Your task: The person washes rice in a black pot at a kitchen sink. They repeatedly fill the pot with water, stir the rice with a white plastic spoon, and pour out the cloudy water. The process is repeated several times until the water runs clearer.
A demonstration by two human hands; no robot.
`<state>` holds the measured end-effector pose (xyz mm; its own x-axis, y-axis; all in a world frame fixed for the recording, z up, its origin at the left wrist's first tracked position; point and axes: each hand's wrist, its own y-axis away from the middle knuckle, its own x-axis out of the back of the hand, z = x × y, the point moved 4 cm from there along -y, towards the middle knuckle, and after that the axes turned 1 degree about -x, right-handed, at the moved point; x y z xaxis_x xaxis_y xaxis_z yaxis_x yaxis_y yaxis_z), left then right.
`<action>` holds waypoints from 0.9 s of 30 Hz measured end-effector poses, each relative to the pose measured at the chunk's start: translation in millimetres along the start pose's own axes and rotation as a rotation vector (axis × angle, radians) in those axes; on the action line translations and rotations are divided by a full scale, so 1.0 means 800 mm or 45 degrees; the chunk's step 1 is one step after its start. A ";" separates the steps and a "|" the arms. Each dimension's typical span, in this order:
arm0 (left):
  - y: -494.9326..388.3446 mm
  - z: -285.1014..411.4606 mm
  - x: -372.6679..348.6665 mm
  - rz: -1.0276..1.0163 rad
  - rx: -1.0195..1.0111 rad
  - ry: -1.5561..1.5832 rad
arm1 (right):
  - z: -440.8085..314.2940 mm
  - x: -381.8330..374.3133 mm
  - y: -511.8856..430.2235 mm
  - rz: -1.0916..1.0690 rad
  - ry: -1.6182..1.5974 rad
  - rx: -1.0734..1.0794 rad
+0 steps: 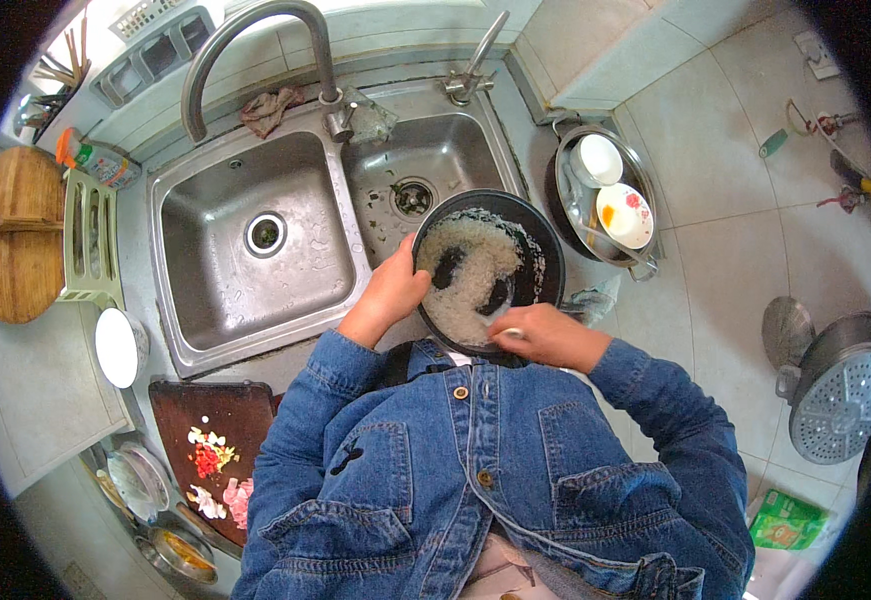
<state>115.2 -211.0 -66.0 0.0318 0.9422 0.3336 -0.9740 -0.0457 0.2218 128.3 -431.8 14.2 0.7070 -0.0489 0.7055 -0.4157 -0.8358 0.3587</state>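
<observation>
My left hand (392, 291) grips the left rim of a black pot (553, 262), its fingers outside the wall. White rice (473, 281) lies in the pot, heaped toward the left and near side, with grains stuck along the far and right wall. Bare dark patches of the bottom show between the clumps. In my right hand (555, 337) is a light-coloured utensil (511, 333), probably a spoon or rice paddle, dipping into the rice at the near side. My fingers hide most of it. The pot is close to my body, overlapping the sink's near right corner.
A double steel sink (255, 330) with a tall faucet (323, 52) lies ahead. Bowls (599, 159) sit in a metal pan (649, 259) at right. At left, a dark cutting board (180, 412) carries chopped food (210, 459), near a white bowl (118, 346).
</observation>
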 end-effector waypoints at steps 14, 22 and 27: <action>-0.001 0.003 0.004 -0.060 0.117 0.055 | 0.021 0.007 -0.014 0.255 0.312 -0.197; 0.004 0.009 0.004 -0.046 0.091 0.049 | -0.005 -0.018 -0.062 0.363 -0.381 -0.021; 0.000 0.008 0.007 -0.056 0.100 0.066 | 0.024 0.039 -0.044 0.697 -0.059 -0.220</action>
<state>116.8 -208.3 -58.1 0.0604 0.9597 0.2745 -0.9512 -0.0280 0.3073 175.6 -414.5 11.8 0.3850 -0.4766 0.7903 -0.8131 -0.5803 0.0461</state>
